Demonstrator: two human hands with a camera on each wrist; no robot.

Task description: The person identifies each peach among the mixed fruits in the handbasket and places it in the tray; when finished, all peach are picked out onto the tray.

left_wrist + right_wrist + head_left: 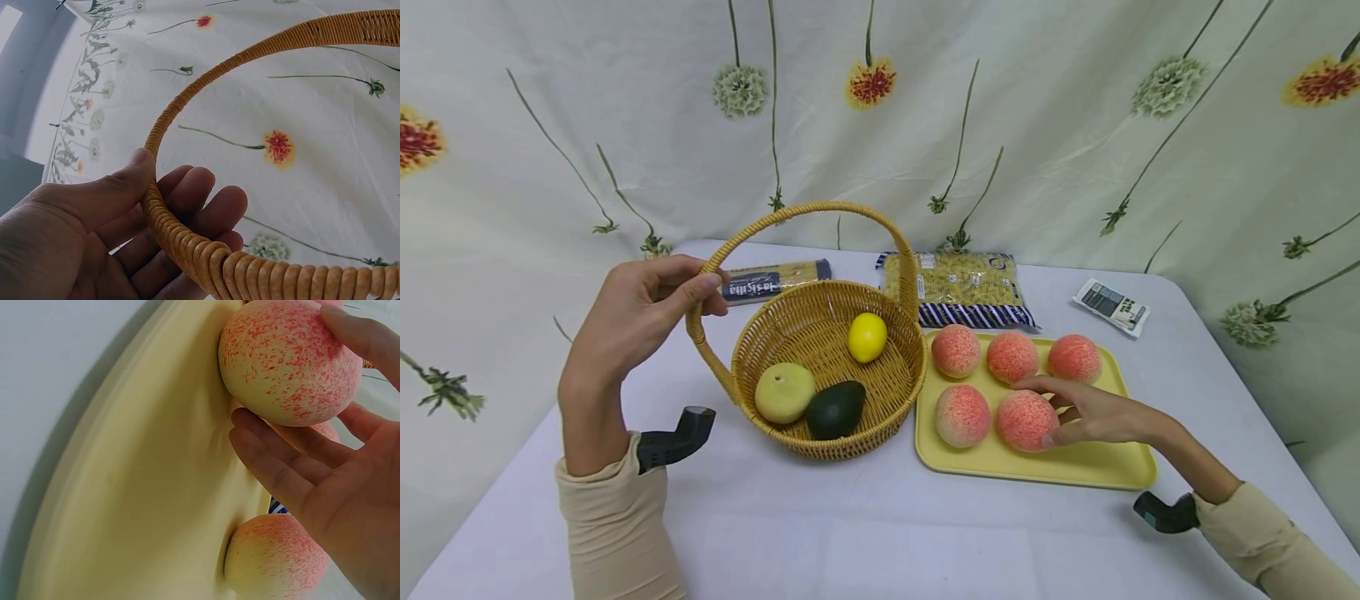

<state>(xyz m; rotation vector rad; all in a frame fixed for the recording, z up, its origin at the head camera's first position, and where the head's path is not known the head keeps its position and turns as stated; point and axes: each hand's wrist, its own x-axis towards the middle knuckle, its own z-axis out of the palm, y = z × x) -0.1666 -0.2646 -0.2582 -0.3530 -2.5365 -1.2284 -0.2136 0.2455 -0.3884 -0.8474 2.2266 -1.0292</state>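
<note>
My left hand (632,321) holds the wrapped handle (820,207) of a wicker basket (805,321) on its left side, thumb in front. In the left wrist view the fingers curl behind that handle. Inside the basket lie a lemon (867,337), a dark green avocado (837,410) and a round pale yellow-green fruit (785,392). My right hand (1093,414) grips a speckled pink peach (1026,420) at the front of a yellow tray (1097,473). The right wrist view shows its thumb on one side of the peach (290,362) and fingers on the other.
Several more peaches (957,351) sit on the tray, one just left of the held one. Behind stand a bag of short pasta (962,287) and a spaghetti packet (775,281). A small white packet (1111,307) lies at the back right, before a flowered cloth (1060,167).
</note>
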